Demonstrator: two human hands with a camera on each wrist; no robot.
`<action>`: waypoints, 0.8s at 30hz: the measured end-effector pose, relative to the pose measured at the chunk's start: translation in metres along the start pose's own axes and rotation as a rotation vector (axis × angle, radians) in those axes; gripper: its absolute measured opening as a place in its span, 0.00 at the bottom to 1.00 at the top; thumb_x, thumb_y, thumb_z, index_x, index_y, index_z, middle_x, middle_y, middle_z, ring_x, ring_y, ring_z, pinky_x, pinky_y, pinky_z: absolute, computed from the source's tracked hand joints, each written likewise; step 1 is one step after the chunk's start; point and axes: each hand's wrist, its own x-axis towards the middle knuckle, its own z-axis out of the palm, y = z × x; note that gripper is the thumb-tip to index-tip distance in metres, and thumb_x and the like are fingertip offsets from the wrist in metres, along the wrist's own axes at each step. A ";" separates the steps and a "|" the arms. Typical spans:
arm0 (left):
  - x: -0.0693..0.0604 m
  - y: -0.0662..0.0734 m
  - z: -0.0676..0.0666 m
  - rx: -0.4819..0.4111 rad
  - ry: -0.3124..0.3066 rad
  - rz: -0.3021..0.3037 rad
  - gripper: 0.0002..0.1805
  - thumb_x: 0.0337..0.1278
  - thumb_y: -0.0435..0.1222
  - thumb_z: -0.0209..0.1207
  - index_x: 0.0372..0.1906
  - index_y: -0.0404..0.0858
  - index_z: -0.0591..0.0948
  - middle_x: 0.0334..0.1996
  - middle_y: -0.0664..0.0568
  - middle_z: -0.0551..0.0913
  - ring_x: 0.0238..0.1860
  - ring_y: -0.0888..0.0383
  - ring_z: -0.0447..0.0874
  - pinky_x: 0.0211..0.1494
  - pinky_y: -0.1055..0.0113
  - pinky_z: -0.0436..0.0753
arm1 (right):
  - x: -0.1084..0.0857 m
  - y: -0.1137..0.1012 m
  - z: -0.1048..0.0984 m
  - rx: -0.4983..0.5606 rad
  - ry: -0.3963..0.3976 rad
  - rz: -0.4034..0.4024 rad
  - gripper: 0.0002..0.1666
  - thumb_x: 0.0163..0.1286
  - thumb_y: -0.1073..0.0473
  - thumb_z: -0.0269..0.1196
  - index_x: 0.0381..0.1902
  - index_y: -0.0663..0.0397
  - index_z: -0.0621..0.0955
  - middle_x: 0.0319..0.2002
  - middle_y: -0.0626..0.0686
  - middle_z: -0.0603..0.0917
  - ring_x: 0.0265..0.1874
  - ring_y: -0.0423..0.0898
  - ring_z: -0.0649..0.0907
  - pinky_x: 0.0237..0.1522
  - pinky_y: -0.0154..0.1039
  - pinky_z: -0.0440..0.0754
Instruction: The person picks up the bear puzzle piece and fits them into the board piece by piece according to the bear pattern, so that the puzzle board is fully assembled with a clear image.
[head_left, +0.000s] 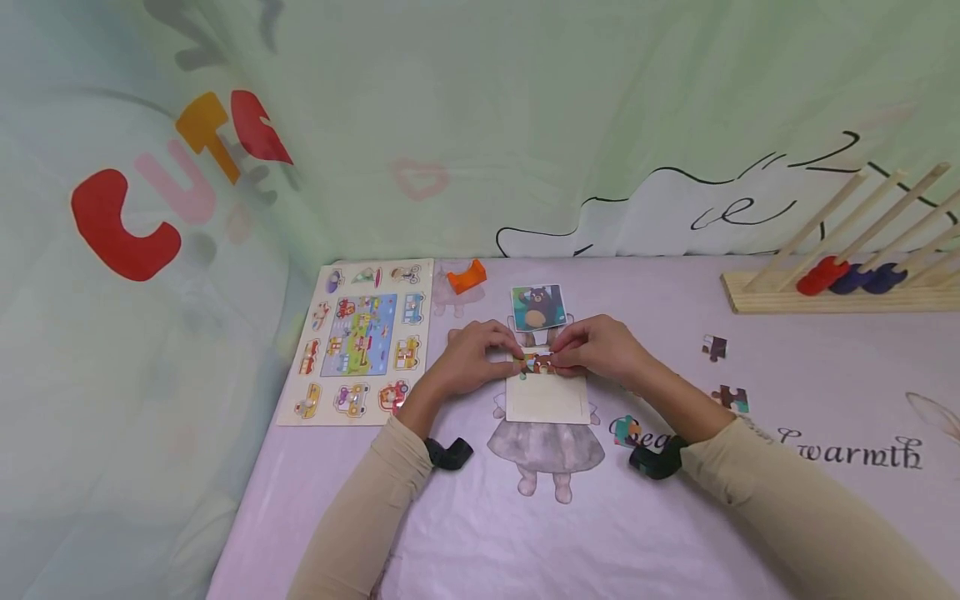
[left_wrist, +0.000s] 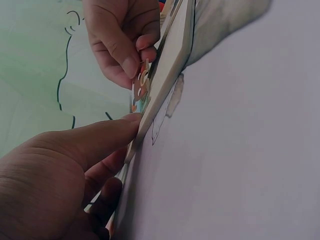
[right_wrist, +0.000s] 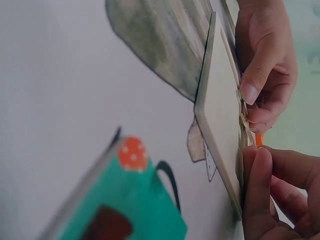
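Observation:
A pale puzzle tray lies on the table, with printed bear puzzle pieces along its far edge. At the tray's far left corner, my left hand grips the frame; its thumb crosses the rim in the left wrist view. My right hand pinches a puzzle piece showing a brown bear face, held over the tray's far side. Fingers hide part of the pieces. Just beyond the tray sits a square bear picture card.
Loose puzzle pieces lie to the right; one teal puzzle piece is near my right wrist. A vehicle puzzle board and an orange block are at left. A wooden peg stand with rings stands back right.

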 end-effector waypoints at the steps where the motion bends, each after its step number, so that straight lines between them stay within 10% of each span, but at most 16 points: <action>1: 0.000 0.000 0.000 0.000 -0.001 -0.001 0.08 0.61 0.46 0.69 0.43 0.52 0.89 0.52 0.61 0.83 0.56 0.59 0.75 0.56 0.53 0.59 | 0.000 0.000 0.001 -0.013 0.006 -0.002 0.13 0.64 0.58 0.73 0.43 0.61 0.88 0.32 0.52 0.89 0.29 0.41 0.85 0.35 0.31 0.82; 24: -0.001 0.002 -0.001 -0.006 0.008 0.009 0.08 0.61 0.46 0.69 0.43 0.52 0.89 0.52 0.60 0.83 0.56 0.58 0.76 0.55 0.53 0.59 | 0.002 -0.001 0.006 -0.186 0.101 -0.044 0.12 0.62 0.54 0.74 0.34 0.57 0.86 0.23 0.50 0.85 0.24 0.43 0.82 0.27 0.34 0.76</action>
